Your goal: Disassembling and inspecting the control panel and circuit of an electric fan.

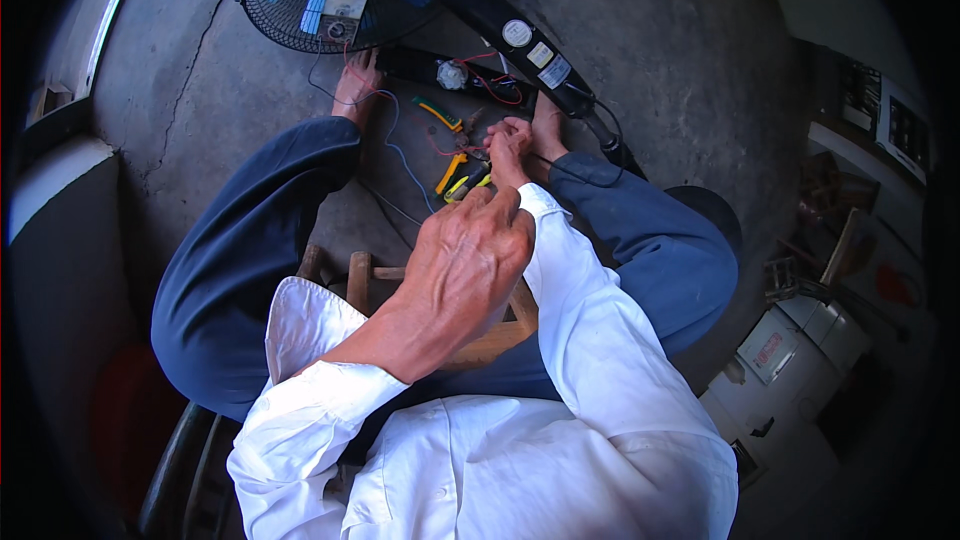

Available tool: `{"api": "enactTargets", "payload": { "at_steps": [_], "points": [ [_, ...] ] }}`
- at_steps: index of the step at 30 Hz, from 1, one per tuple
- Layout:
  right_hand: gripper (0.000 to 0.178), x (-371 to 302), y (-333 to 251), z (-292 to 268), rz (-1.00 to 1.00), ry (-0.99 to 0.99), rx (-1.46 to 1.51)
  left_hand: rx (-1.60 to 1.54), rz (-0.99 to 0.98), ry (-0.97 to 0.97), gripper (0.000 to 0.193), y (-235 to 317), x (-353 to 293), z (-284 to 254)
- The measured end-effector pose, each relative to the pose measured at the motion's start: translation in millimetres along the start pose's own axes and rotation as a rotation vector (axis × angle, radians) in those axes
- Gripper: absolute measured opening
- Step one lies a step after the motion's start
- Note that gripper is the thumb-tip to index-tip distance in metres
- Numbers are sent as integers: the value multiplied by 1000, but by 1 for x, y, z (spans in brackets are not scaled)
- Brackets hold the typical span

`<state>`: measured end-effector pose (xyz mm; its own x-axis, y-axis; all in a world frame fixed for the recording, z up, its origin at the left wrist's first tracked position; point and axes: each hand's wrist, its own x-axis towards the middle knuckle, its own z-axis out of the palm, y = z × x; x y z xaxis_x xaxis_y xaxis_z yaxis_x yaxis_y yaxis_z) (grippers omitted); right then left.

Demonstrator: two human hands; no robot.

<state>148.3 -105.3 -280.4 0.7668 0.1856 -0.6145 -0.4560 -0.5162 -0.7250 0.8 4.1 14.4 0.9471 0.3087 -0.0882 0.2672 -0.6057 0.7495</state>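
My left hand [465, 250] is raised in the middle of the view, its back up and its fingers curled; what they hold, if anything, is hidden. Farther off, my right hand [510, 143] has its fingers pinched together close to a thin red wire [478, 150]; I cannot make out what is between them. Just beyond my left knuckles lie yellow-and-black tool handles [466, 183]. Pliers with yellow-and-green handles [438, 114] lie on the floor, with another yellow handle [451, 173] nearby. A blue-grey wire [400, 152] runs toward my left hand.
A fan [285, 0] with blue blades lies past my feet, a small pale box [345, 2] against its grille. Its black pole [480, 20] slants to the right. A dark bar [410, 64] crosses between my feet. A wooden stool [360, 280] is beneath my arms; white boxes [775, 345] stand right.
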Motion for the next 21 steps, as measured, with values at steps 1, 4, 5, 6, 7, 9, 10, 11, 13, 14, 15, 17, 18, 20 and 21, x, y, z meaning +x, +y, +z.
{"api": "enactTargets", "payload": {
  "at_steps": [1, 4, 5, 6, 7, 9, 10, 11, 13, 14, 15, 17, 18, 20, 21],
  "points": [
    [28, 4, 4, -3, -16, 17, 0, -1, -1, 5, 16, 0, 0, 1],
    [28, 18, 14, -10, -77, 62, -42, 2, 0, 11, 16, 1, 1, 1],
    [28, 25, 17, -17, -79, 67, -44, 3, 9, 14, 16, 2, 2, 1],
    [32, 34, 18, -25, -140, 102, -163, -2, 15, 16, 16, 4, 4, 1],
    [36, 32, 15, -21, -194, 120, -281, 4, 10, 17, 16, 2, 3, 1],
    [38, 26, 8, -15, -181, 103, -272, 11, 1, 19, 16, 0, 0, -1],
    [40, 21, 2, -15, -167, 100, -271, -6, -12, -16, 16, -1, 0, 1],
    [40, 15, -7, -11, -163, 94, -269, -13, -27, -53, 16, -2, -1, 0],
    [35, 7, -18, -7, -136, 76, -340, -8, -30, -54, 15, -2, -2, 0],
    [35, 8, -18, -7, -137, 76, -340, -6, -27, -52, 15, -1, -1, 0],
    [35, 8, -19, -6, -139, 60, -314, -5, -29, -52, 15, -1, -1, 0],
    [35, 17, -12, -11, -144, 56, -293, -8, -22, -61, 15, 1, 1, 1],
    [36, 22, -9, -12, -159, 85, -248, -11, -20, -60, 15, 1, 2, 2],
    [36, 27, 0, -6, -168, 102, -198, -4, -30, -61, 15, 0, 0, 2],
    [37, 29, 5, -2, -173, 103, -205, 0, -36, -62, 15, 0, -1, 2]
  ]
}}
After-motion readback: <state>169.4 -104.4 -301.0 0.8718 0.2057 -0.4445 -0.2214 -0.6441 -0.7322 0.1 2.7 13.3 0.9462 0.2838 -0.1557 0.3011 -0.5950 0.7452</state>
